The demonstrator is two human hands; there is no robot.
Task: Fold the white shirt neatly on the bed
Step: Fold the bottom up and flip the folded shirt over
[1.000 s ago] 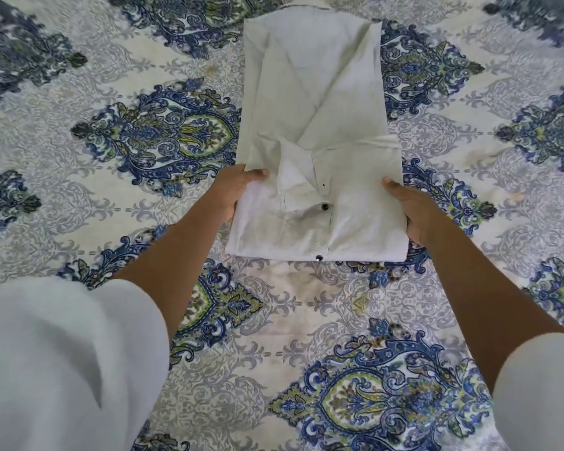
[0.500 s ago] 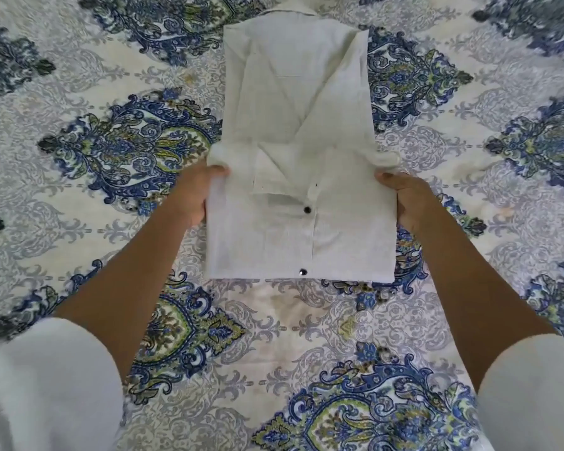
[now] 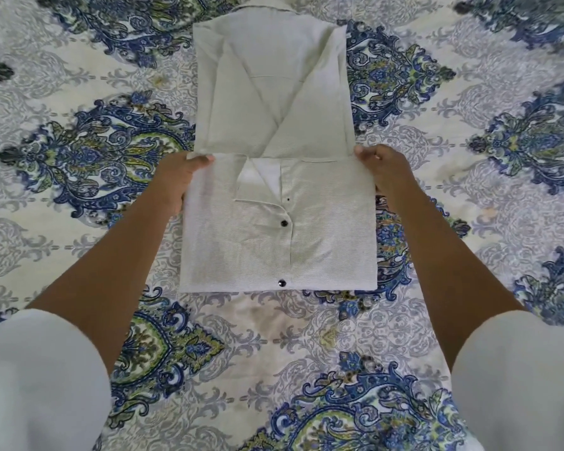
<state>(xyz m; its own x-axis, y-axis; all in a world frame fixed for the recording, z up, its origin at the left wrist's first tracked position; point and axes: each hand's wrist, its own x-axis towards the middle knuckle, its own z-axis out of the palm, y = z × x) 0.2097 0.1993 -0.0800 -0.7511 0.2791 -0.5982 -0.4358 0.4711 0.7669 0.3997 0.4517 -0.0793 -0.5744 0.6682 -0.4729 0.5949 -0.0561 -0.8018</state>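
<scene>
There is one white shirt [image 3: 274, 102] on the bed [image 3: 79, 222]. It lies flat in the middle of the bed cover, and the edges of the bed are out of sight. The near half of the shirt is doubled over and lies on top of the far half.

Two hands hold that top layer. The left hand [image 3: 176, 180] pinches its far left corner, thumb on top. The right hand [image 3: 385, 174] pinches its far right corner with curled fingers.

Two black buttons show down the front, one [image 3: 284, 223] in the middle and one [image 3: 281, 282] at the near fold.

Two white sleeves [image 3: 39, 379] cover the upper arms. The bed cover has blue and green swirly shapes all around the shirt.
</scene>
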